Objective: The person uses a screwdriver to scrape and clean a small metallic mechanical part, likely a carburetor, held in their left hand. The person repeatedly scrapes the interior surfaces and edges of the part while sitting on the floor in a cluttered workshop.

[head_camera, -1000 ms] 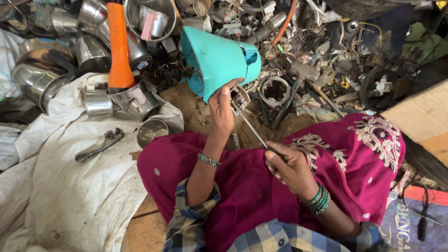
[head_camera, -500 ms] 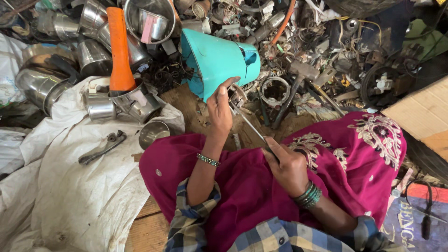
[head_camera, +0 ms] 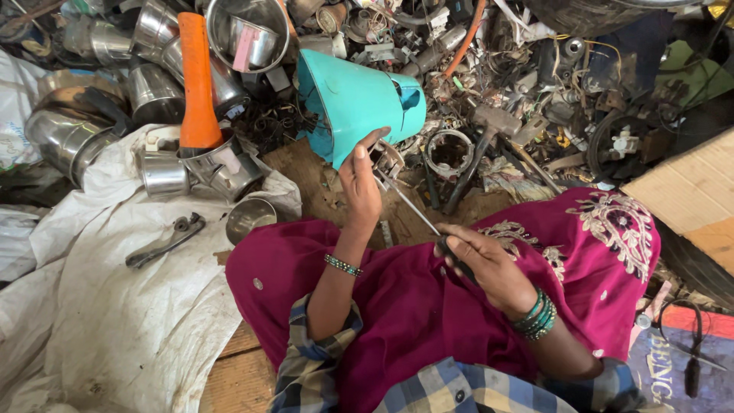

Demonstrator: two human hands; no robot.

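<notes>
My left hand (head_camera: pixel 361 182) is raised over my magenta-draped lap and grips a small metal part (head_camera: pixel 387 159) just below a teal plastic cone-shaped shade (head_camera: pixel 358 102). My right hand (head_camera: pixel 488 266) holds the dark handle of a thin screwdriver (head_camera: pixel 413 208), whose shaft slants up and left with its tip at the metal part. Green bangles sit on the right wrist and a beaded bracelet on the left.
Steel cups and bowls (head_camera: pixel 157 174) lie on a white sack (head_camera: pixel 115 306) at left, beside an orange handle (head_camera: pixel 199 84) and a grey wrench-like tool (head_camera: pixel 164 241). A tangled pile of scrap metal and wires (head_camera: pixel 535 84) fills the back. Cardboard (head_camera: pixel 692 199) sits at right.
The view has shifted slightly. My right hand has slid a little along the screwdriver while the left hand keeps the metal part in place.
</notes>
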